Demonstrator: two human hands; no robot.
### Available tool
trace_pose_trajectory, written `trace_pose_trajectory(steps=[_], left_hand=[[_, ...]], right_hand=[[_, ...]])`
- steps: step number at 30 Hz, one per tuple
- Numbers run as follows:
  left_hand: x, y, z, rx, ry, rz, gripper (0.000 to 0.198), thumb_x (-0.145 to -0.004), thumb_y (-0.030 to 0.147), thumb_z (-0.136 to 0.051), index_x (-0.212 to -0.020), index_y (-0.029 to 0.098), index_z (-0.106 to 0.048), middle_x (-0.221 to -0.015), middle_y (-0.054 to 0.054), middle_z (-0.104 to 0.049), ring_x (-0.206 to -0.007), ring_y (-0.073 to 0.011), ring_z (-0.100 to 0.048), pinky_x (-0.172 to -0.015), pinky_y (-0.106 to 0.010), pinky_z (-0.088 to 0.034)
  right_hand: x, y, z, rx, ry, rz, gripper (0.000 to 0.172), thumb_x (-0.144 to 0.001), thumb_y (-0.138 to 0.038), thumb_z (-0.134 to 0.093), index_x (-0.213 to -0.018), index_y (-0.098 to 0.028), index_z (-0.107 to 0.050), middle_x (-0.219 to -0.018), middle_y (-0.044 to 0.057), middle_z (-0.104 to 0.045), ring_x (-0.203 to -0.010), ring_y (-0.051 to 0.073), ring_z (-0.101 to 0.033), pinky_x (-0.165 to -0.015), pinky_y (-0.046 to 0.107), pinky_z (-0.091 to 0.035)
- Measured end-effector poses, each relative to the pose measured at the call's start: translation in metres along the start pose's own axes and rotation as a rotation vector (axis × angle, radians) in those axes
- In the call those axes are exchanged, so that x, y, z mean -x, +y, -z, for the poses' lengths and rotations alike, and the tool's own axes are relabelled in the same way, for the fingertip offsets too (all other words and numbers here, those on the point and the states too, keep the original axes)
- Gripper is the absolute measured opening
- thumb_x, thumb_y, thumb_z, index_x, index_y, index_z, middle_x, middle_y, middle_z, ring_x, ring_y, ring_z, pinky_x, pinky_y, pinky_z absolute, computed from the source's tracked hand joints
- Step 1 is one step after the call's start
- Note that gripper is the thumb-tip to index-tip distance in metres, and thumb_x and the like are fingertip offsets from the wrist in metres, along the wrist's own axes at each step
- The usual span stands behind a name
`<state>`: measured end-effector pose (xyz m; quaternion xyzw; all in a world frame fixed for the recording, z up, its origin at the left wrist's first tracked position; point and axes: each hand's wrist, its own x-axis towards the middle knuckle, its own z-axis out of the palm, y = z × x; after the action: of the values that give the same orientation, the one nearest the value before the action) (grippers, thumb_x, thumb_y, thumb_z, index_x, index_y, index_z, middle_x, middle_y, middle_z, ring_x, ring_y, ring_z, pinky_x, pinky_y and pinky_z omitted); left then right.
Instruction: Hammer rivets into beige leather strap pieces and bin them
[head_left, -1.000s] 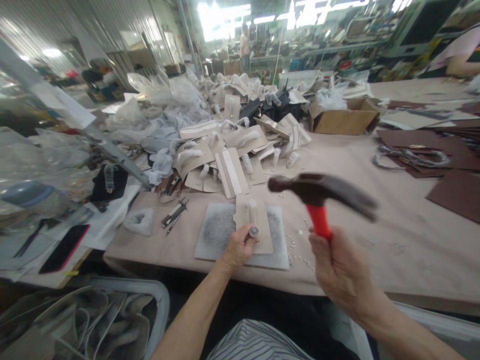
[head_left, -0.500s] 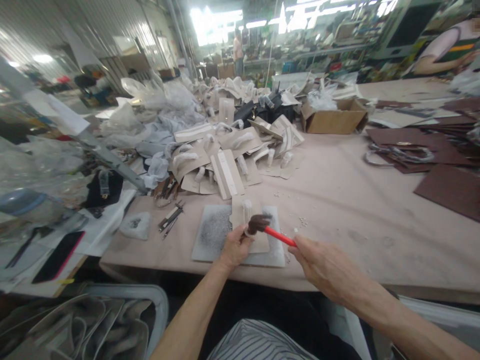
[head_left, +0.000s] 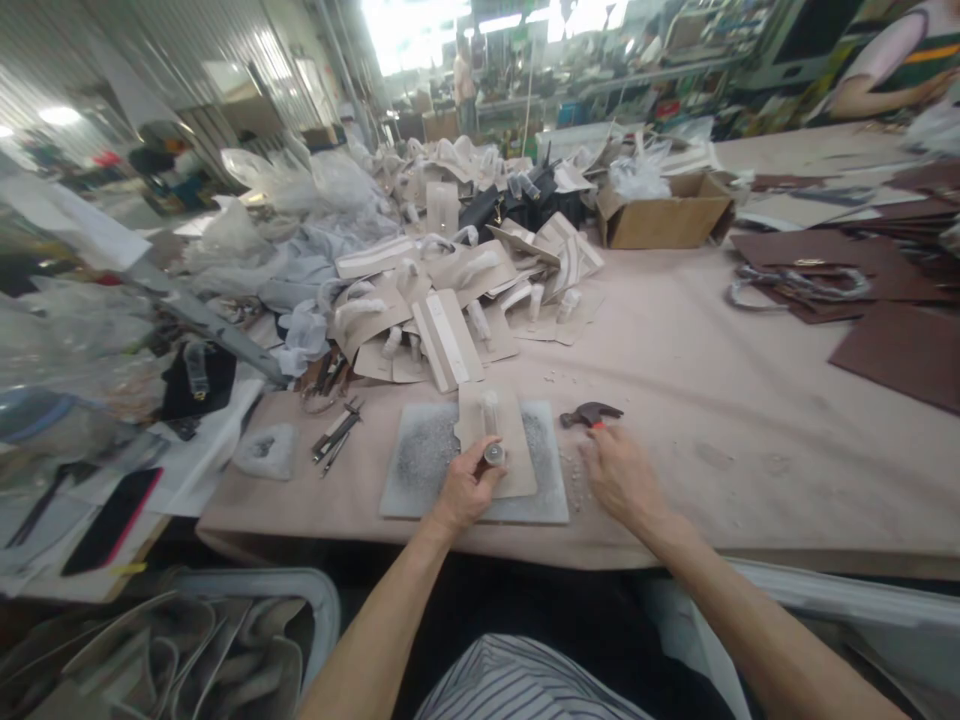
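Observation:
A beige leather piece [head_left: 504,442] lies on a grey pad [head_left: 424,470] near the table's front edge. My left hand [head_left: 463,487] pinches a small round metal punch [head_left: 493,454] standing on that piece. My right hand [head_left: 619,478] rests on the table just right of the pad, its fingers closed over the red handle of a hammer. The dark hammer head [head_left: 591,414] lies on the table surface beyond my fingers. Small white scraps [head_left: 576,478] are scattered between the pad and my right hand.
A heap of beige leather pieces [head_left: 450,290] and plastic wrap fills the table's left and middle. Metal tools [head_left: 334,432] lie left of the pad. A cardboard box [head_left: 664,212] stands behind; brown sheets [head_left: 900,345] lie right. Another person [head_left: 885,70] works far right.
The hammer was raised high, struck down on the punch, and now lies lowered on the table to the right of the pad. My left hand stayed on the punch.

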<state>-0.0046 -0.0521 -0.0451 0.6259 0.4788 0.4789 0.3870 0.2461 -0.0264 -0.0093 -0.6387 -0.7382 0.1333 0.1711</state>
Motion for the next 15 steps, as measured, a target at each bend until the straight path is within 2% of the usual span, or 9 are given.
trace_pose_trajectory(steps=[2, 4, 7, 9, 11, 13, 15], left_hand=[[-0.001, 0.002, 0.001, -0.026, -0.011, 0.005, 0.03, -0.084, 0.022, -0.064, -0.114, 0.017, -0.067, -0.101, -0.007, -0.075, -0.09, -0.0186, -0.071, -0.084, -0.028, -0.058], [-0.003, 0.003, 0.002, -0.041, -0.011, 0.004, 0.024, -0.084, 0.021, -0.064, -0.107, 0.018, -0.07, -0.094, -0.004, -0.074, -0.085, -0.0177, -0.07, -0.08, -0.027, -0.057], [-0.004, 0.002, -0.001, -0.01, 0.026, 0.029, 0.023, -0.079, 0.02, -0.068, -0.101, 0.018, -0.072, -0.084, -0.001, -0.072, -0.076, -0.0161, -0.066, -0.073, -0.025, -0.055], [-0.002, 0.002, -0.006, 0.012, 0.087, 0.06, 0.02, -0.077, 0.019, -0.068, -0.097, 0.018, -0.072, -0.079, 0.001, -0.07, -0.072, -0.0154, -0.064, -0.069, -0.024, -0.055], [0.001, 0.007, -0.01, 0.002, 0.153, 0.051, 0.015, -0.079, 0.02, -0.068, -0.093, 0.018, -0.072, -0.076, 0.001, -0.069, -0.069, -0.0149, -0.063, -0.066, -0.023, -0.054], [0.002, 0.019, -0.013, -0.057, 0.186, -0.039, 0.01, -0.082, 0.022, -0.067, -0.09, 0.019, -0.071, -0.076, 0.001, -0.069, -0.069, -0.0148, -0.064, -0.067, -0.023, -0.055], [-0.001, 0.035, -0.011, -0.11, 0.176, -0.167, 0.007, -0.084, 0.023, -0.067, -0.088, 0.02, -0.071, -0.078, -0.001, -0.071, -0.071, -0.0152, -0.066, -0.072, -0.024, -0.056]], right_hand=[[-0.013, -0.036, -0.009, -0.229, -0.087, 0.012, 0.029, -0.098, -0.029, -0.044, -0.114, -0.013, -0.061, -0.119, 0.018, -0.062, -0.109, 0.026, -0.056, -0.096, 0.036, -0.041], [-0.031, -0.07, -0.021, -0.35, -0.194, 0.038, 0.027, -0.098, -0.033, -0.048, -0.111, -0.015, -0.063, -0.113, 0.014, -0.066, -0.102, 0.022, -0.059, -0.091, 0.031, -0.043], [-0.058, -0.101, -0.039, -0.399, -0.303, 0.035, 0.025, -0.096, -0.036, -0.052, -0.088, -0.017, -0.065, -0.088, 0.007, -0.069, -0.082, 0.018, -0.059, -0.073, 0.027, -0.042], [-0.071, -0.106, -0.047, -0.423, -0.349, 0.011, 0.023, -0.092, -0.031, -0.056, -0.075, -0.017, -0.061, -0.072, 0.004, -0.063, -0.071, 0.016, -0.055, -0.064, 0.026, -0.037], [-0.078, -0.102, -0.051, -0.461, -0.366, -0.014, 0.018, -0.086, -0.024, -0.061, -0.07, -0.018, -0.056, -0.065, 0.002, -0.058, -0.067, 0.015, -0.051, -0.06, 0.025, -0.033], [-0.081, -0.095, -0.052, -0.527, -0.384, -0.04, 0.02, -0.083, -0.019, -0.063, -0.066, -0.018, -0.052, -0.062, 0.0, -0.055, -0.064, 0.014, -0.048, -0.059, 0.025, -0.031], [-0.079, -0.089, -0.052, -0.627, -0.434, -0.066, 0.023, -0.083, -0.021, -0.064, -0.065, -0.018, -0.05, -0.059, -0.001, -0.053, -0.059, 0.012, -0.046, -0.056, 0.024, -0.031]])
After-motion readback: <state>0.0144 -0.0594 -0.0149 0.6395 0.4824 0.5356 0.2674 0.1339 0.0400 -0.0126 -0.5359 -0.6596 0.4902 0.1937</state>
